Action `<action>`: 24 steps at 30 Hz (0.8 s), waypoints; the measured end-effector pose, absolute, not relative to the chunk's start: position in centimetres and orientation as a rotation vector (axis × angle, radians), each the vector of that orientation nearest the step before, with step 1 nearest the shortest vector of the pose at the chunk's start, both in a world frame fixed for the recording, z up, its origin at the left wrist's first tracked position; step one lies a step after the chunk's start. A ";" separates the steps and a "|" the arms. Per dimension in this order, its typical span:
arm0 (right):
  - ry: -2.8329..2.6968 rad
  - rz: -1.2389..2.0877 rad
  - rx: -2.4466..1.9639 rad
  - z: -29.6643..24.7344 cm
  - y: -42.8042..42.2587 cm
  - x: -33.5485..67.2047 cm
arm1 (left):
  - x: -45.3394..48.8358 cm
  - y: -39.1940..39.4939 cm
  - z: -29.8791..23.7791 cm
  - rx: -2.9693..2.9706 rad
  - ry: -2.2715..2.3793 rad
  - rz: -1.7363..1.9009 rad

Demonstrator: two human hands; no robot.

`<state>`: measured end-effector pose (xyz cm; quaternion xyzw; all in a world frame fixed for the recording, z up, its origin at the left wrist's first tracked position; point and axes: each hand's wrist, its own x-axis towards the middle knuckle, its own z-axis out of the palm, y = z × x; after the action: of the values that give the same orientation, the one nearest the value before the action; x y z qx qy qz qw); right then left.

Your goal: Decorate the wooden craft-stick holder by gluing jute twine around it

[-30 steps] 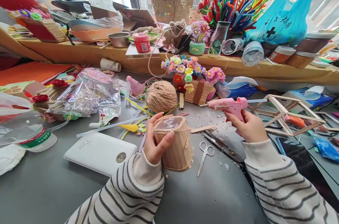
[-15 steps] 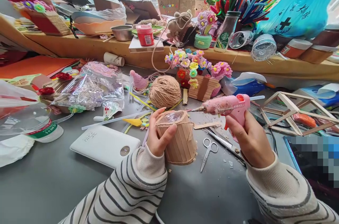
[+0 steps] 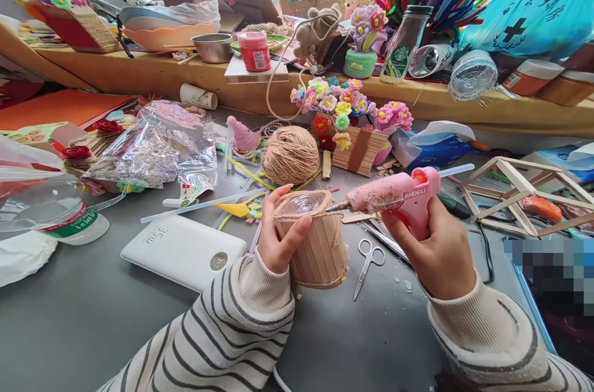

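My left hand (image 3: 281, 234) is wrapped round a small cup covered with wooden sticks (image 3: 315, 253), thumb on its front near the top edge. The cup's clear round end faces up and twine runs along its edges. In my right hand (image 3: 439, 247) is a pink hot glue gun (image 3: 394, 194), with a glue stick (image 3: 457, 170) poking out of its back. The nozzle is at the right side of the cup's upper edge; whether it touches cannot be told. Behind the cup lies a ball of twine (image 3: 290, 156). Small scissors (image 3: 369, 265) rest just right of the cup.
A white power bank (image 3: 183, 253) lies left of my left hand. A wooden stick frame (image 3: 529, 197) and a phone (image 3: 552, 293) are at the right. Colourful flowers (image 3: 331, 104) stand behind the twine. Jars, a glass bottle (image 3: 404, 49) and pipe cleaners line the ledge (image 3: 153, 80).
The glue gun has moved left and slightly down, bringing its nozzle to the cup's upper edge. My left hand keeps its hold on the cup. The view has shifted a little.
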<state>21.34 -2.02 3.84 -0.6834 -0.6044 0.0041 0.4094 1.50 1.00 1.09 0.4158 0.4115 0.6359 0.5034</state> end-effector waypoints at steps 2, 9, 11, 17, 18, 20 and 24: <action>-1.535 -0.014 -1.720 3.7 -2.0 21.4 | 1.5 1.0 1.1 0.996 0.997 1.535; -1.552 -0.033 -1.697 3.5 -2.0 21.4 | 1.7 0.9 1.3 0.983 0.968 1.533; -1.557 -0.037 -1.682 3.6 -2.0 21.3 | 1.7 0.9 1.4 0.984 0.971 1.531; -1.558 -0.050 -1.692 3.5 -2.1 21.3 | 1.6 0.9 1.3 0.983 0.988 1.518; -1.560 -0.052 -1.692 3.4 -2.1 21.2 | 1.6 0.9 1.3 0.980 0.986 1.518; -1.560 -0.061 -1.693 3.4 -2.1 21.2 | 1.6 0.9 1.2 0.978 0.982 1.521; -1.560 -0.080 -1.703 3.3 -2.1 21.1 | 1.6 0.9 1.2 0.996 0.985 1.521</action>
<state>21.11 -2.08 3.29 -0.6742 -0.6176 -0.0317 0.4037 1.60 0.93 1.25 0.4139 0.4094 0.6319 0.5116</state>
